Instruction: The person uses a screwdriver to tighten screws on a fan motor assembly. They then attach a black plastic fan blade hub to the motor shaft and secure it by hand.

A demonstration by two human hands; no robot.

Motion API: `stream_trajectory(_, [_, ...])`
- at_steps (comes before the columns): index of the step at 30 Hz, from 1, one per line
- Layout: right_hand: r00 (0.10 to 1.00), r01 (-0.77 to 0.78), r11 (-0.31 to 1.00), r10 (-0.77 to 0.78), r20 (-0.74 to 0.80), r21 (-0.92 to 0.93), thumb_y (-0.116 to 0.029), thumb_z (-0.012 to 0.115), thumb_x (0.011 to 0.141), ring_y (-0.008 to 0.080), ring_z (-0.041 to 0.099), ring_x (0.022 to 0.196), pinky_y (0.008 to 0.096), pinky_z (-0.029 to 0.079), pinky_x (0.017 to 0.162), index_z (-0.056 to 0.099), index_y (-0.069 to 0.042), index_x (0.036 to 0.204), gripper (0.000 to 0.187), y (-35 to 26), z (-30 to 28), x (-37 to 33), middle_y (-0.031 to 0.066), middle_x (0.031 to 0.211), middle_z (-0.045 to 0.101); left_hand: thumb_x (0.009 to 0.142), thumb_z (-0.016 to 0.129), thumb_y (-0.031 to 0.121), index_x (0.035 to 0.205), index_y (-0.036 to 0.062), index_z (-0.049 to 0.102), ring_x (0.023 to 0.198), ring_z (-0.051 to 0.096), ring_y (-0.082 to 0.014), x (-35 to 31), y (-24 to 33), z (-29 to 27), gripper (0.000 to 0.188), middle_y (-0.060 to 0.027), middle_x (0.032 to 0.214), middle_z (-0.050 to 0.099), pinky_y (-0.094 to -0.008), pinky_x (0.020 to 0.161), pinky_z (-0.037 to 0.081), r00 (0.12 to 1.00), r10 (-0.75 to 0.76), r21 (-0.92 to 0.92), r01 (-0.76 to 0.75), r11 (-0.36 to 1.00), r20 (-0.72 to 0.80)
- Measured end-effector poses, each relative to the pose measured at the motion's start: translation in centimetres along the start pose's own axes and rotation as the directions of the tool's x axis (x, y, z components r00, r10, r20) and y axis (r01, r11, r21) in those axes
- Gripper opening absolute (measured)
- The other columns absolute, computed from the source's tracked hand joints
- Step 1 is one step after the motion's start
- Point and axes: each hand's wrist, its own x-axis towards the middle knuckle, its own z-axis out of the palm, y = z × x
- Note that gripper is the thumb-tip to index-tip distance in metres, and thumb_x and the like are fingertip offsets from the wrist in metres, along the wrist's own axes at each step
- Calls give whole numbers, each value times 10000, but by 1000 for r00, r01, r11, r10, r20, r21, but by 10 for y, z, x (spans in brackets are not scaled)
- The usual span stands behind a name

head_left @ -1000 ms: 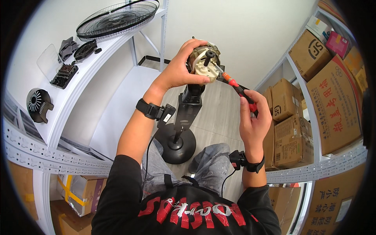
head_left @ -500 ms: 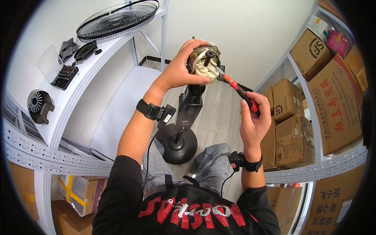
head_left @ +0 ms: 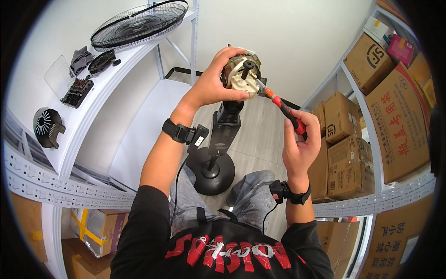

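My left hand (head_left: 211, 81) wraps round the side of a fan motor (head_left: 244, 84), its thumb across the cream plastic housing. A black knob (head_left: 248, 65) sticks up from that housing. In my right hand (head_left: 302, 139) is a red and black screwdriver (head_left: 290, 113), pinched by the handle. Its shaft slants up to the left, and the tip meets the housing's right side; the exact contact point is too small to make out. Below the motor, the black fan stand (head_left: 224, 132) runs down to a round black base (head_left: 211, 172) on the floor.
On the white shelf (head_left: 100, 109) at left lie a fan grille (head_left: 139, 25), a bit set (head_left: 77, 93), a black vented cover (head_left: 46, 128), a round black part (head_left: 101, 63) and a grey cloth (head_left: 81, 59). Cardboard boxes (head_left: 350, 165) fill the right-hand rack.
My right hand has shifted very slightly and the screwdriver handle has turned a little. My left hand keeps its hold on the motor.
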Motion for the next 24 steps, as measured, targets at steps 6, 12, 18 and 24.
stream_trajectory(6, [998,66,996,-66,5,-63,78,704,817,153,522,695,267,448,604,650,-1,1046,249,-3,3,1,83,882,607,642,901,253,1476,118,432,1366,448,-250,0,-2,0,966,-78,1492,409,-394,1155,360,1000,-1,-2,1,1000,-7])
stream_trajectory(12, [987,161,972,-159,27,-172,64,722,817,163,531,621,279,451,543,652,-10,1083,284,-5,6,-3,87,844,626,639,903,257,1477,121,431,1363,451,-249,-1,-3,-1,971,-74,1490,413,-394,1150,366,1000,-5,8,5,1000,-8])
stream_trajectory(18, [983,185,965,-180,43,-184,46,726,832,171,553,634,278,458,535,660,-14,1081,265,-6,6,-2,92,850,632,634,906,274,1458,119,443,1345,457,-250,-1,0,1,958,-77,1457,428,-384,1134,377,1000,-20,-20,20,1000,-12])
stream_trajectory(24, [986,166,974,-162,39,-152,41,722,833,177,566,666,282,460,558,672,-16,1066,245,-7,4,4,93,882,622,623,911,298,1423,109,464,1330,458,-268,-1,0,1,935,-88,1410,441,-387,1134,377,999,-19,-44,18,999,-29])
